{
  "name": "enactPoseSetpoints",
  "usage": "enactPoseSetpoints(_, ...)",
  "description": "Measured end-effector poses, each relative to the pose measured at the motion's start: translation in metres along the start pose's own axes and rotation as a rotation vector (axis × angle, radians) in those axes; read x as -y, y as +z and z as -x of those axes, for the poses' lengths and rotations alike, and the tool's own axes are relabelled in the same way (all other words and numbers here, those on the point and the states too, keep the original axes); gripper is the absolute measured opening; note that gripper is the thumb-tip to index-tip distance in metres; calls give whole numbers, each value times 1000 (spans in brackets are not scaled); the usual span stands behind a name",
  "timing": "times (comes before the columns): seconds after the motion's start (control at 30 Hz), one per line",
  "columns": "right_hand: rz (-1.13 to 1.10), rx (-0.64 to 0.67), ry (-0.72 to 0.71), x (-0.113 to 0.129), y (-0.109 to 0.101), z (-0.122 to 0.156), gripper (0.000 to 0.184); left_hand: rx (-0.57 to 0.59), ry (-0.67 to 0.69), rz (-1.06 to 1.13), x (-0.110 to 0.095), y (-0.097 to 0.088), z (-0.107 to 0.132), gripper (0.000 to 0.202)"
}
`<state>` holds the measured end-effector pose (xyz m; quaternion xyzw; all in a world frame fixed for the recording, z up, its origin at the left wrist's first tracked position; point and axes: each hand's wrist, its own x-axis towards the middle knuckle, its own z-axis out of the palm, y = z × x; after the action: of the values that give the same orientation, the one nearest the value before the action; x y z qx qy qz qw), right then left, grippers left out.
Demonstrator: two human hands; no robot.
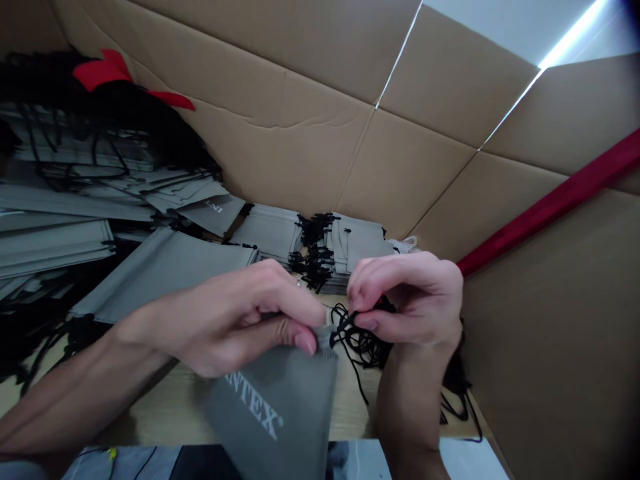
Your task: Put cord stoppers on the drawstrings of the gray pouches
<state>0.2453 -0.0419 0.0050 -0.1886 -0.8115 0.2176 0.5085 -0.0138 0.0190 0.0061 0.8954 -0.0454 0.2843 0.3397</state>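
Observation:
My left hand (260, 320) pinches the top corner of a grey pouch (280, 407) between thumb and forefinger. White "INTEX" lettering shows on the pouch, which hangs down past the table's near edge. My right hand (410, 300), thumb and finger pressed together, grips a black drawstring cord (345, 323) close to where it comes out of the pouch's top hem. A cord end dangles below. Behind that hand lies a tangle of black cords (367, 343), partly hidden by it.
Piled grey pouches with black cords (55, 247) fill the left side. Two neat pouch stacks (267, 230) stand at the back against a cardboard wall (280, 133). Red fabric (107, 70) lies on a black heap. A dark red strip (550, 200) runs along the right wall.

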Motion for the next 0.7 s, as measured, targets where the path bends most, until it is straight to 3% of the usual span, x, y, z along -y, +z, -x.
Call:
enactPoseSetpoints(0.17,-98,7,-123,-10,11,-4,12,121,22,199,0,0,4,32)
enactPoseSetpoints(0.27,-32,-31,-24,-5,5,-2,11,42,-8,48,-3,-4,4,30)
enactPoseSetpoints(0.4,104,-54,138,11,-7,3,32,-143,-106,-108,-9,-8,2,38)
enactPoseSetpoints(0.57,308,6,202,26,-4,0,32,-29,-153,-57,-5,-8,1,42)
enactPoseSetpoints(0.7,518,55,169,31,6,-7,14,-83,-198,-86,-1,-8,-1,38)
